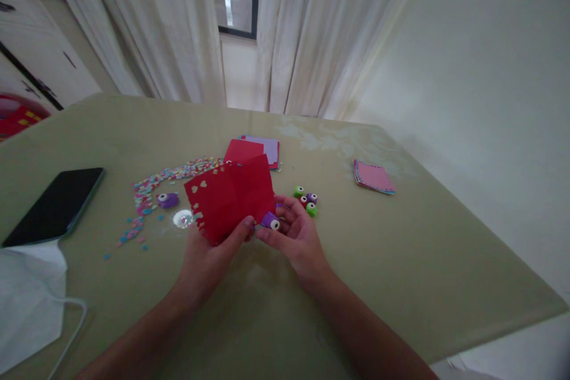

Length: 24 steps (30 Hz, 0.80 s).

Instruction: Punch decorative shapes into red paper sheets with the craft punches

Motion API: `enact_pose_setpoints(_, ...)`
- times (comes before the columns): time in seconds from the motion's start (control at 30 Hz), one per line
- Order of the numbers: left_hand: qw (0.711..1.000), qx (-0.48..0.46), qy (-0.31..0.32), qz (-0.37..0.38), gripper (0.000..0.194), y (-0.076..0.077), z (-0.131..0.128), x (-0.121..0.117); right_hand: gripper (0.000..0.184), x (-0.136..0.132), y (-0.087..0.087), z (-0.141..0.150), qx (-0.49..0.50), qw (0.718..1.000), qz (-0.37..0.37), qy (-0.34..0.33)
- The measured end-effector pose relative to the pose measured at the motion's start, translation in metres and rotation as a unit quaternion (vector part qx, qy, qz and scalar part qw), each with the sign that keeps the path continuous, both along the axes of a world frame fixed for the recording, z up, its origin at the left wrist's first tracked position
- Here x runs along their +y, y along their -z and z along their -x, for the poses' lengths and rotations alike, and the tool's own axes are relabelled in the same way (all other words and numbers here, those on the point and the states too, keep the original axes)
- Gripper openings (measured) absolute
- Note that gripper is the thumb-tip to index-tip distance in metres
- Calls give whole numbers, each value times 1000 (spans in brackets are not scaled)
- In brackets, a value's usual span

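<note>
My left hand [214, 255] grips a sheet of red paper [231, 199] by its lower edge, thumb on the front. Small heart and other shapes are cut out along the sheet's left and upper edges. My right hand [296, 237] is closed on a small purple craft punch [269, 221] with an eye-like round button. The punch sits at the sheet's lower right corner; whether paper is inside its slot cannot be made out. Another purple craft punch [168, 200] lies to the left. Several green, red and purple punches [310, 209] are clustered beyond my right hand.
Colourful paper confetti [173, 173] curves across the table [427, 255]. Red paper [243, 150] and lilac paper [271, 150] lie behind the sheet. A pink paper stack [374, 177] is at right. At left are a phone [56, 205], white cloth-like item [29, 309] and shiny disc [182, 219].
</note>
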<state>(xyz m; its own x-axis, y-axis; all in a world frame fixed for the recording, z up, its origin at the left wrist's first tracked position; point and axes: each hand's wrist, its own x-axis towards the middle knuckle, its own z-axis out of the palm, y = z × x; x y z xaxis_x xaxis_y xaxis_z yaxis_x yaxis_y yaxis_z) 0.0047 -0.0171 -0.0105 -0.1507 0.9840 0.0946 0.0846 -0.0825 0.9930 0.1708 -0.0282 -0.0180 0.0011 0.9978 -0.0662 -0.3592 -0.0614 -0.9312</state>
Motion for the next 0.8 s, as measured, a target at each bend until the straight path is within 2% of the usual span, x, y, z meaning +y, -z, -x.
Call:
enact_pose_setpoints(0.2,999,31,-3,-25,25,2,2,-1,47,-1,0,-1,42,999,24,-22)
enact_pose_setpoints(0.37,996,63,13,-58,23,4,3,0,33,-1,-5,-2,34,998,22,-37)
enact_pose_setpoints(0.6,999,15,33,-27,26,2,0,-2,37,-1,-7,-1,98,991,73,-60)
enact_pose_setpoints(0.8,997,47,53,-15,22,3,1,-2,41,-2,-7,0,100,990,79,-65)
